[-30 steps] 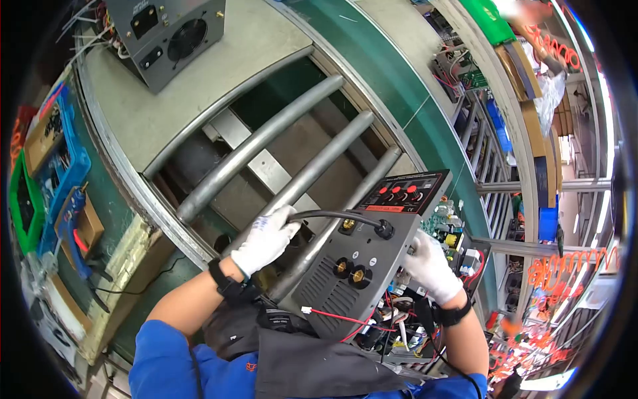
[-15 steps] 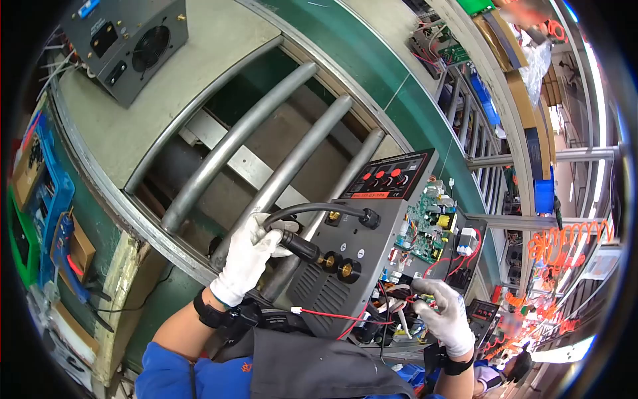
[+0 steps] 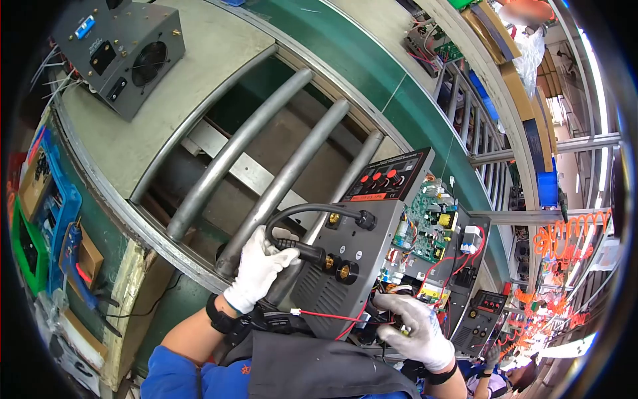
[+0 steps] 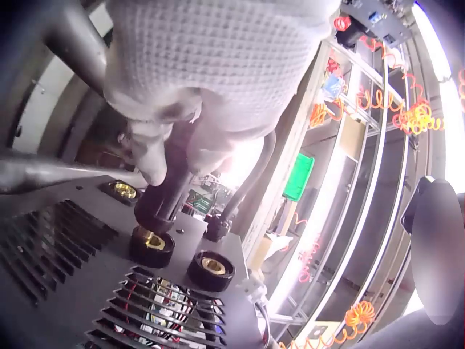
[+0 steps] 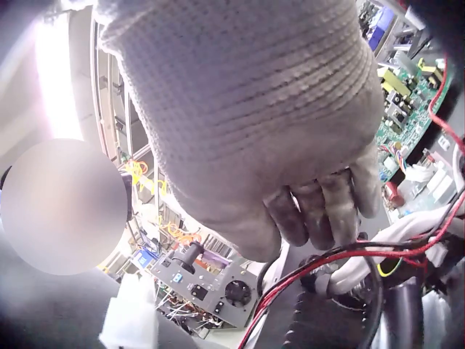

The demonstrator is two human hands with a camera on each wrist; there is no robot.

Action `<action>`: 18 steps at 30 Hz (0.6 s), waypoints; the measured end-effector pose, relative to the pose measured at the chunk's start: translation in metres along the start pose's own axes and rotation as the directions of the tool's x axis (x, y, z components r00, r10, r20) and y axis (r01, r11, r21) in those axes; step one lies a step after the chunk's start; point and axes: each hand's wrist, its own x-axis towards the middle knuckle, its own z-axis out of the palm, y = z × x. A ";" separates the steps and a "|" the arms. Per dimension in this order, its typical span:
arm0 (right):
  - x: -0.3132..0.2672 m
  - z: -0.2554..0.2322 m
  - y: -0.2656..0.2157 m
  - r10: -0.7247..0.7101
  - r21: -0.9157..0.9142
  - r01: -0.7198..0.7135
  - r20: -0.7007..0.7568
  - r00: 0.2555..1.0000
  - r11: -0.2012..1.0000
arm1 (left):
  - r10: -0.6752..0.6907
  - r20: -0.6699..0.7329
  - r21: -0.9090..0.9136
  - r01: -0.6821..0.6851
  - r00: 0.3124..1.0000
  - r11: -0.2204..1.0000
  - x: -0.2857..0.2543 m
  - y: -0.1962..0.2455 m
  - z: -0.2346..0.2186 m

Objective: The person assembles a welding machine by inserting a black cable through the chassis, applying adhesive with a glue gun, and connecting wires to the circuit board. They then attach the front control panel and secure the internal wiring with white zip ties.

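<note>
My gloved left hand grips a black cable plug. The plug's brass tip meets one of the two round brass sockets on the grey machine panel; the other socket has nothing in it. From the plug a black cable loops to a fitting on the same panel. My gloved right hand hovers over the machine's open side, fingers loosely bent and holding nothing. Beneath those fingers run red and black wires. A circuit board shows in the open housing.
Metal rollers span the line beyond the machine. Another grey machine with a fan stands at the far left. Blue trays and a blue-handled tool lie on the left bench. A second panel with red knobs is at lower right.
My left hand has taken hold of the plug and brought it onto the socket. The right hand has left the panel's edge and come down nearer my body, over the wires.
</note>
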 end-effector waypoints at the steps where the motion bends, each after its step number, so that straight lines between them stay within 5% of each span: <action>1: 0.003 0.002 -0.001 -0.036 -0.007 0.036 0.032 0.999 0.999 | 0.033 -0.082 -0.063 -0.038 0.996 0.997 0.000 0.002 0.009; 11: 0.012 0.013 -0.003 -0.144 -0.116 0.151 0.067 0.987 0.982 | 0.012 -0.109 0.094 -0.002 0.994 0.996 -0.007 0.008 0.011; 18: 0.011 0.020 0.004 -0.265 -0.168 0.272 0.064 0.962 0.947 | -0.159 0.003 0.243 0.154 0.987 0.958 -0.006 0.029 0.016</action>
